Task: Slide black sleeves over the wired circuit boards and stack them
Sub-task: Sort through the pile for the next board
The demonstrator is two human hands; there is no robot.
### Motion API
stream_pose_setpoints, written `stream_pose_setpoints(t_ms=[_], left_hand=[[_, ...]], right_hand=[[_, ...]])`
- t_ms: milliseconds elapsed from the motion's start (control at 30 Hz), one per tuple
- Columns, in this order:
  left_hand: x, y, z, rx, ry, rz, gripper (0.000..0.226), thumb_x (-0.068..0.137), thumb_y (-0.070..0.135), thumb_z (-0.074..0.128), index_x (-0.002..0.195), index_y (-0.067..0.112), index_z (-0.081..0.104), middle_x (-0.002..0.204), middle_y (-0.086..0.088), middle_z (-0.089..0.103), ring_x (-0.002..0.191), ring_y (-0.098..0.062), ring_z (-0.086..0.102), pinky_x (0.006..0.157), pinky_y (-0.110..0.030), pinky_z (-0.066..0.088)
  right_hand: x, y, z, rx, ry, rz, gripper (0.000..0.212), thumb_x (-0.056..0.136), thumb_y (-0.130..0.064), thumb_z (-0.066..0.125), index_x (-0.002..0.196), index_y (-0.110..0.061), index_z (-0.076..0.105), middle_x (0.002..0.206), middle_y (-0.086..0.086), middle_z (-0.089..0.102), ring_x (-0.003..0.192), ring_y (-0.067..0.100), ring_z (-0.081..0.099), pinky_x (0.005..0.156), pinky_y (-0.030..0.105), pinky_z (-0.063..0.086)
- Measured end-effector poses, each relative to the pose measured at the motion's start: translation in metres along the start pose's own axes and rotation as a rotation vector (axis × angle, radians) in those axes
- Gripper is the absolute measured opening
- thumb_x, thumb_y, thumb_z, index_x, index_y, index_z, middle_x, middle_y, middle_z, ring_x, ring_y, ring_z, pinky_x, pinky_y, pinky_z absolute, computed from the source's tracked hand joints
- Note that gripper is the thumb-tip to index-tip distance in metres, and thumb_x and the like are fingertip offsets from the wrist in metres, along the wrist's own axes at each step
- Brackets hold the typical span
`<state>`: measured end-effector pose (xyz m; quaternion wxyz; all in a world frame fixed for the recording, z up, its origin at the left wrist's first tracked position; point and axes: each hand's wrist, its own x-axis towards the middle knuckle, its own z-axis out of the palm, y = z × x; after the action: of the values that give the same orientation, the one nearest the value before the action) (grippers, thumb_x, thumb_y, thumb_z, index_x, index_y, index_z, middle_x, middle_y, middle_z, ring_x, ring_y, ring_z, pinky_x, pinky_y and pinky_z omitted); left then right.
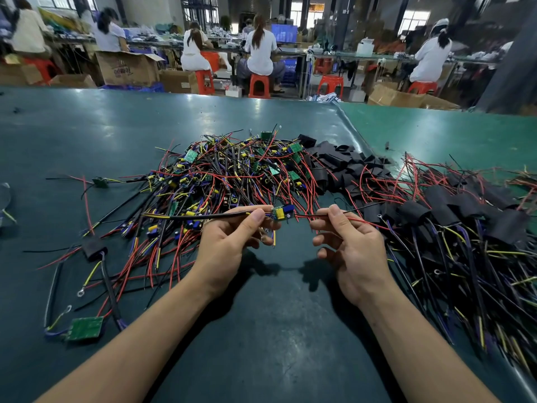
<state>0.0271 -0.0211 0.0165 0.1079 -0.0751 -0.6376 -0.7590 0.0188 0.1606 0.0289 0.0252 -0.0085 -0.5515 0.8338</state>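
Bare mat (270, 330) nearest; hands (223, 245) pinch board (282, 213) (piles flanking).

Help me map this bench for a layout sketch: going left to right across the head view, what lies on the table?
Loose green board → sleeved board lying alone → heap of bare wired boards → board held between both hands → pile of empty black sleeves → stack of sleeved boards.

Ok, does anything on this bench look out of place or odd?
A few pieces lie apart from the piles: a bare green board near the left front edge, a sleeved board above it, and a small board farther back. Nothing looks damaged or spilled.
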Motion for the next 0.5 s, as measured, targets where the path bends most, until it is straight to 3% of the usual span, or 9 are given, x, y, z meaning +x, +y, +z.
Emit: stream_pose_setpoints(t_ms=[167, 333, 500], left_hand=[[0.004, -0.002, -0.002, -0.038, 0.092, -0.002, 0.021, 0.089, 0.025, 0.056, 0.096, 0.012, 0.071, 0.08, -0.007, 0.074, 0.062, -0.015, 0.062, 0.056, -0.019, 0.046], [0.008, -0.001, -0.004, -0.035, 0.229, 0.055, 0.017, 0.097, 0.014, 0.053, 0.093, 0.009, 0.069, 0.072, -0.002, 0.071, 0.058, -0.013, 0.062, 0.053, -0.02, 0.047], [0.008, -0.003, -0.004, 0.022, 0.314, 0.143, 0.016, 0.099, 0.011, 0.052, 0.094, 0.009, 0.067, 0.074, 0.001, 0.071, 0.062, -0.014, 0.065, 0.053, -0.021, 0.05]], right_hand=[[0.0, -0.003, -0.004, 0.129, -0.012, -0.033, 0.014, 0.079, -0.023, 0.064, 0.083, -0.013, 0.073, 0.071, 0.005, 0.069, 0.051, 0.013, 0.056, 0.042, 0.021, 0.041], [0.005, -0.007, -0.013, 0.189, 0.105, -0.046, 0.018, 0.095, -0.013, 0.054, 0.086, -0.009, 0.07, 0.066, 0.003, 0.065, 0.05, 0.011, 0.053, 0.043, 0.02, 0.039], [0.006, -0.007, -0.013, 0.136, 0.131, -0.081, 0.023, 0.098, -0.012, 0.053, 0.084, -0.009, 0.071, 0.065, 0.004, 0.067, 0.051, 0.013, 0.057, 0.042, 0.02, 0.041]])
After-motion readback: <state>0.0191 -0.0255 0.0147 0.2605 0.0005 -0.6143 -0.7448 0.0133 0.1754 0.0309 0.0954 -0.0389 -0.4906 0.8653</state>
